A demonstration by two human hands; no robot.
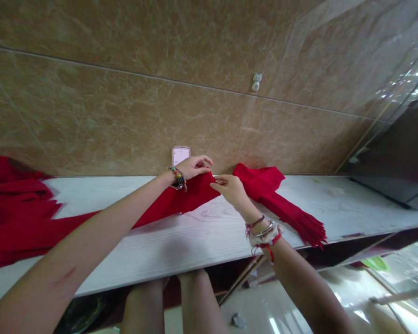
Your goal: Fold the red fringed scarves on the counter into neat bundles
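A long red scarf (176,199) lies along the white bench top (202,227), its near end raised between my hands. My left hand (195,167) has its fingers closed on the top edge of this end. At the right end, the thumb and fingers of my right hand (231,188) pinch the corner of the same cloth. Just right of that hand rests another red scarf (275,199), folded over itself, with its fringe pointing toward the front edge. Leftward, the held scarf runs behind my left forearm to a heap of red cloth (16,199).
A phone (180,154) leans against the brown tiled wall (125,116) behind my left hand. Higher up, a small white cat-shaped figure (257,81) is fixed to the tiles. At the far right stands a dark box-like appliance (393,153). My knees are below the front edge.
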